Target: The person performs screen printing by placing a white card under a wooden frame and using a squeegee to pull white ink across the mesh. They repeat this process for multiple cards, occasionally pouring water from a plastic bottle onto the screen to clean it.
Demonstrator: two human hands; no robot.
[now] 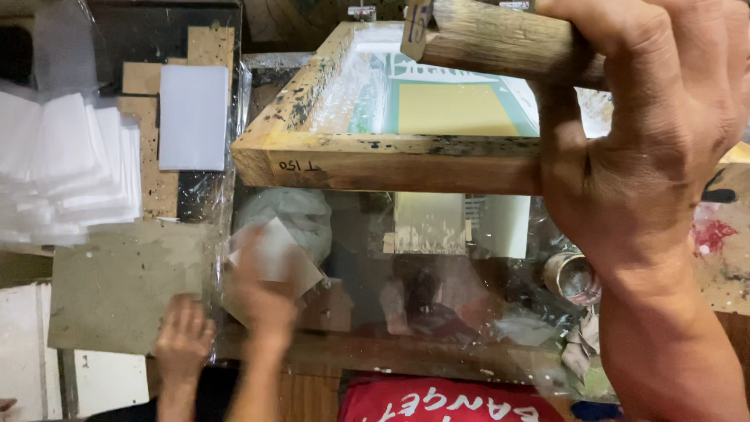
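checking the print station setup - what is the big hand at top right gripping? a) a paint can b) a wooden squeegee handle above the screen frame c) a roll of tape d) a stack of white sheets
b: the right hand is closed around a wooden squeegee handle above the wooden screen frame; the white sheets lie far left, untouched by it.

My cluttered wooden workbench point(406, 355) under clear plastic sheeting point(500, 312), brown cardboard sheet point(117, 285) at left, stack of white sheets point(62, 164), dim warm light, paint-splattered board point(723, 242) at right
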